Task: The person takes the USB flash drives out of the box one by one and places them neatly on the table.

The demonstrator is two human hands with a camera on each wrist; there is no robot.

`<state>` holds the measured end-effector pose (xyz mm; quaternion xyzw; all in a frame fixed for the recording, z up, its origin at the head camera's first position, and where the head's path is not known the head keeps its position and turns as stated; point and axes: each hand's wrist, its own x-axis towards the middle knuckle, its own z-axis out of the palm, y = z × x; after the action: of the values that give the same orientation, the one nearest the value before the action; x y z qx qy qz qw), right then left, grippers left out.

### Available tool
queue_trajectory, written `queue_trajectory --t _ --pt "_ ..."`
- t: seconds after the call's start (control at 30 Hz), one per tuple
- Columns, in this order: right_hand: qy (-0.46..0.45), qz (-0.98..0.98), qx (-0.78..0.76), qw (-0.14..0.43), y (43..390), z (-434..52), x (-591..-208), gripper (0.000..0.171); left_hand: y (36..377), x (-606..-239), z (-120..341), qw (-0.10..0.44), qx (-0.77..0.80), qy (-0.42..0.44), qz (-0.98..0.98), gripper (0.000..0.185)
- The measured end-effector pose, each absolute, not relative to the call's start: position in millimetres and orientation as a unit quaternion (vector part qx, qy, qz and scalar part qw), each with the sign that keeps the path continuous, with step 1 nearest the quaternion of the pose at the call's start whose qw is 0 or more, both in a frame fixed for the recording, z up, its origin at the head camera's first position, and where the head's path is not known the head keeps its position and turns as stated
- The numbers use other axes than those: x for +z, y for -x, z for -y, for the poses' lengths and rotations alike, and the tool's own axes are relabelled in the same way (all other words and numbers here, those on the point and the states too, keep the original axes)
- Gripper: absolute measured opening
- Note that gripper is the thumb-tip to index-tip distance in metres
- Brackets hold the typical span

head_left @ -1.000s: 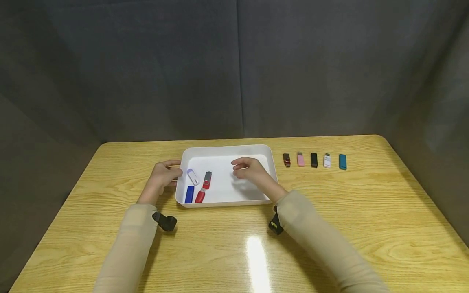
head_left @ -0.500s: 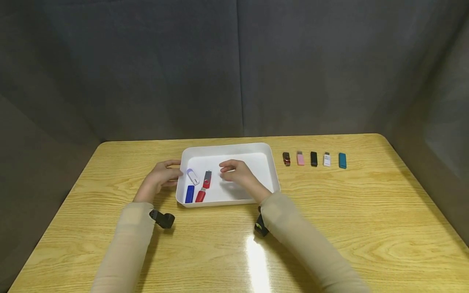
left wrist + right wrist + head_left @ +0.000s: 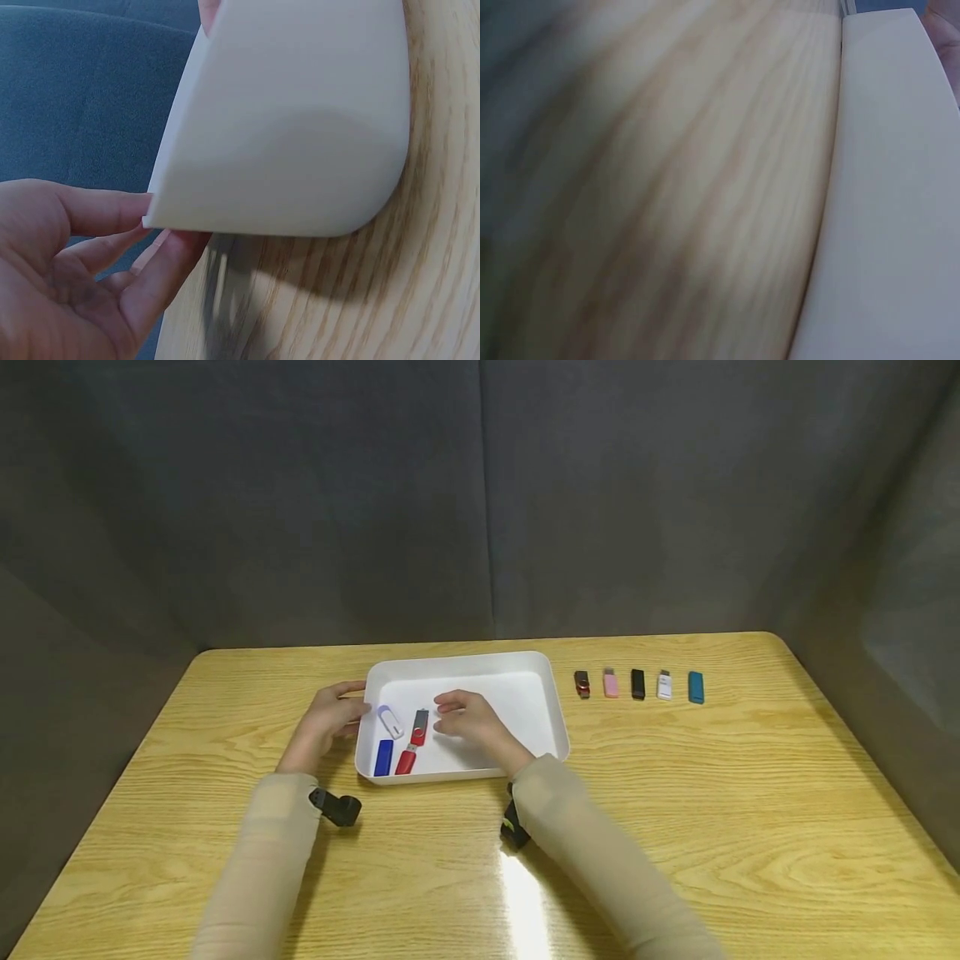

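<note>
In the head view a shallow white tray (image 3: 527, 769) sits on the wooden table. My left hand (image 3: 326, 720) holds its left wall; the left wrist view shows the thumb at the rim and fingers against the outer side. My right hand (image 3: 474, 723) hovers inside the tray, fingers loosely bent with nothing between them. Just left of its fingertips lies a red-and-grey swivel USB stick (image 3: 420, 727). Near that are a red USB stick (image 3: 406, 762), a blue USB stick (image 3: 383, 757) and a white-and-purple USB stick (image 3: 390, 722).
Right of the tray, several USB sticks stand in a row: dark red (image 3: 582, 684), pink (image 3: 611, 683), black (image 3: 637, 684), white (image 3: 664, 685) and teal (image 3: 696, 687). A dark curtain (image 3: 480, 510) hangs behind the table (image 3: 750, 793).
My right hand has moved left across the tray, towards the red-and-grey USB stick. My left hand stays at the tray's left wall.
</note>
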<state>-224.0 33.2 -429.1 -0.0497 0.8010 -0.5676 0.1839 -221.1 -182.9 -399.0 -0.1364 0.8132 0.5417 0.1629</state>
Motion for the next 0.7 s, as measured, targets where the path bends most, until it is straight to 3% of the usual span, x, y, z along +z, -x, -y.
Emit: queue_trajectory --t 0.27,0.7 --pt "0.079 -0.834 -0.509 0.196 224 -24 -430 0.049 222 -400 182 0.166 0.537 0.146 -0.814 0.056" --pt "0.122 -0.882 -0.428 0.156 223 -13 -435 0.055 221 -396 180 0.169 0.541 0.141 -0.812 0.055"
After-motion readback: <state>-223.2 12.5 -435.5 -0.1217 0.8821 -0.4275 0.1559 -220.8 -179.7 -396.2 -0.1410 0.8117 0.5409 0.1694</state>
